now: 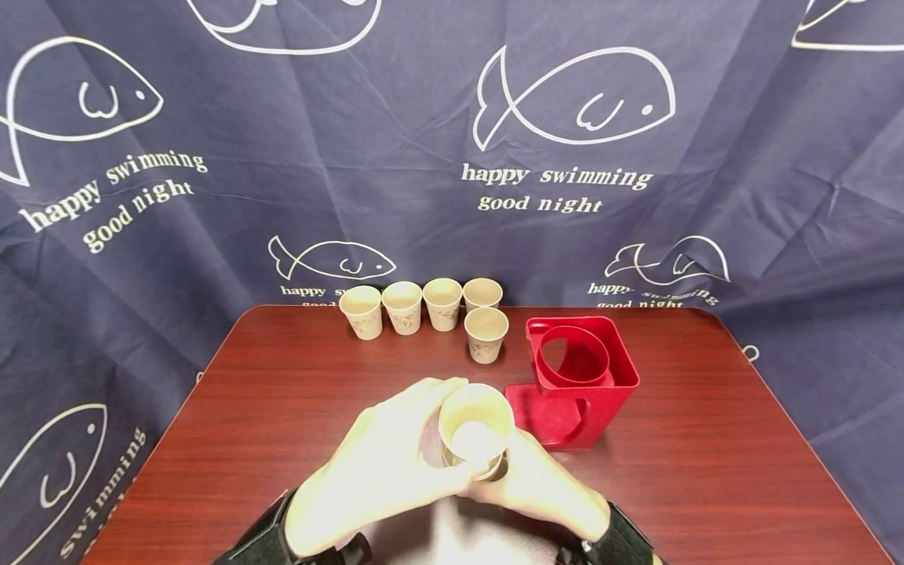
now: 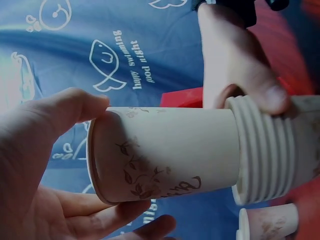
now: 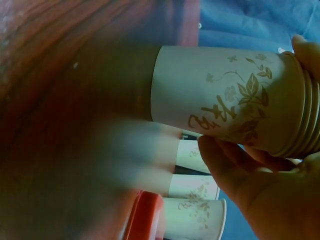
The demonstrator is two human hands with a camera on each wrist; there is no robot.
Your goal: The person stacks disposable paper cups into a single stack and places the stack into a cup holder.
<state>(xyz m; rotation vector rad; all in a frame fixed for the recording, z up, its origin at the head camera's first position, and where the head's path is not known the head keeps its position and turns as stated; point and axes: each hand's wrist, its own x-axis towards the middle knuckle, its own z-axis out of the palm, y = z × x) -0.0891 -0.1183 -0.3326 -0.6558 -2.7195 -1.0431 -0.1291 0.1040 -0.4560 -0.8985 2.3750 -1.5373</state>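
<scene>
Both hands clamp the cup stack [image 1: 475, 433] near the counter's front edge: left hand [image 1: 381, 463] wraps the bottom cup, right hand [image 1: 540, 486] pinches the rims. Probably best to pull straight along the axis.

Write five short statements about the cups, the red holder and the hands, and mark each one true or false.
1. Both hands hold one stack of nested paper cups. True: the left hand and the right hand grip it together.
2. Five loose cups stand at the far side of the table. True.
3. The red holder is full of cups. False: its ring shows no cup inside.
4. The held stack lies flat on the table. False: the hands carry it above the wood.
5. The red holder stands left of the loose cups. False: it stands to their right.
</scene>
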